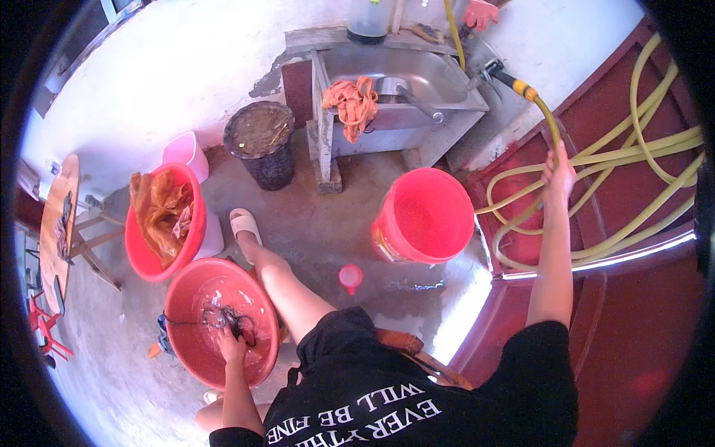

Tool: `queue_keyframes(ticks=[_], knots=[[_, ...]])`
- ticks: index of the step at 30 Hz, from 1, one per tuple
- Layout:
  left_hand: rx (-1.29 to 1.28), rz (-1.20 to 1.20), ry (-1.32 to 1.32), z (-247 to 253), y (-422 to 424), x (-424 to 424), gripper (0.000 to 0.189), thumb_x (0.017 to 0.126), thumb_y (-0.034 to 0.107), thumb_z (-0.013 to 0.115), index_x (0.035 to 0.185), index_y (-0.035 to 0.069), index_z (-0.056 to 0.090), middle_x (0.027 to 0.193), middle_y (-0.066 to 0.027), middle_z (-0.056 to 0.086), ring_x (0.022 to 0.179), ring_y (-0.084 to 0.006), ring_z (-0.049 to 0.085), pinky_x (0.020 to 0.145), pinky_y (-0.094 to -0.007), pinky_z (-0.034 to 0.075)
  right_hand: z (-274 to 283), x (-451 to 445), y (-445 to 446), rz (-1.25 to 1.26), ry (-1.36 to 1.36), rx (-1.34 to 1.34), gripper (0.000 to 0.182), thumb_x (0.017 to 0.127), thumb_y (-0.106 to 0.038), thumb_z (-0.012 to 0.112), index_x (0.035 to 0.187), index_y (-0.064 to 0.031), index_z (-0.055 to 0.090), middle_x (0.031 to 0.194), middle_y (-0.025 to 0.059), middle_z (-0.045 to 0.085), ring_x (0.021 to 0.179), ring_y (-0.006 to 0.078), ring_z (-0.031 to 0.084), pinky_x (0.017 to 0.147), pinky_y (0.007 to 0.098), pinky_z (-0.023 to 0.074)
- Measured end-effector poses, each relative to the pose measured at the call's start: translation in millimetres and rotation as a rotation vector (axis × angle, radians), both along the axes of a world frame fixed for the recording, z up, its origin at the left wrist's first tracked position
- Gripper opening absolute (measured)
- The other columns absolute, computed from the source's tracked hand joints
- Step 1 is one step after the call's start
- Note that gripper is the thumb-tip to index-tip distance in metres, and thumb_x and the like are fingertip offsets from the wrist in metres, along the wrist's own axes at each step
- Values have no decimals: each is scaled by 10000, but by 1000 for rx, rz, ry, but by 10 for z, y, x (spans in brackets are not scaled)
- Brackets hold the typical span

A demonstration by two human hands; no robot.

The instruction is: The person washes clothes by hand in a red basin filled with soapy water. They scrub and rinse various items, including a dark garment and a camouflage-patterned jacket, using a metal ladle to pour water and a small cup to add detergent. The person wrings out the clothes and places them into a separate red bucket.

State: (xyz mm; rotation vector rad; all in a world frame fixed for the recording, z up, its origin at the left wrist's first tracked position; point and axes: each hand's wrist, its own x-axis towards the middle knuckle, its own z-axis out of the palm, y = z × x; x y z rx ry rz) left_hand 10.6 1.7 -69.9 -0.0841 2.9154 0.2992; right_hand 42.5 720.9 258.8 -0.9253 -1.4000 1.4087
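My left hand [232,343] is down in a large red plastic basin [184,357] of water, touching dark, stringy material [240,324]; whether its fingers grip it is not plain. Out to the right, my right hand [558,174] is closed around a yellow garden hose [548,120]. At the hose's end, beyond that hand, a black and yellow spray nozzle [511,84] points toward the sink's right side.
A red bucket [427,215] and a small red dipper [350,276] stand ahead. Behind are a metal sink [402,61] with an orange cloth [353,106] and a black pail [262,156]. Another red basin [162,268] holds brown plastic. Coiled hose [631,145] lies right.
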Motion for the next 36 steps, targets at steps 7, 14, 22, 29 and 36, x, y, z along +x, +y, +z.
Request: queue_keyframes(ticks=[7, 14, 22, 29, 36], knots=[[105, 29, -197, 150, 47, 0, 501, 651, 78, 598, 1117, 24, 423, 1165, -203, 395, 1071, -384, 385, 921, -431, 343, -533, -1104, 427, 64, -125, -11, 334, 744, -364, 642, 771, -37, 580, 583, -13, 489, 392, 59, 345, 355, 205, 235], [27, -29, 6, 293, 32, 40, 396, 662, 60, 569, 1051, 29, 507, 1192, -204, 381, 1082, -389, 393, 936, -404, 335, -938, -1378, 623, 132, -354, 42, 385, 726, -360, 652, 796, 15, 601, 608, 43, 543, 447, 86, 457, 431, 227, 371], [-104, -57, 82, 49, 281, -158, 614, 677, 267, 590, 1224, 71, 392, 1312, -154, 296, 1237, -342, 219, 984, -540, 187, -907, -1268, 851, 585, -372, 468, 232, 822, -150, 567, 1028, -41, 559, 774, -6, 543, 622, 32, 444, 525, 159, 355], [-92, 259, 37, 35, 120, -68, 620, 685, 290, 600, 1252, 173, 377, 1304, -201, 284, 1186, -409, 281, 967, -476, 258, -848, -1619, -3091, 1406, -446, 505, 157, 848, -126, 497, 932, -24, 582, 889, 42, 580, 756, 120, 554, 658, 237, 467], [734, 415, 85, 146, -347, -71, 342, 666, 163, 569, 998, 80, 581, 1166, -147, 459, 1074, -341, 428, 925, -406, 339, -2361, -1539, -5409, 2053, -543, 1055, 489, 762, -236, 562, 1188, -57, 402, 1153, 170, 434, 1039, 313, 471, 868, 383, 389]])
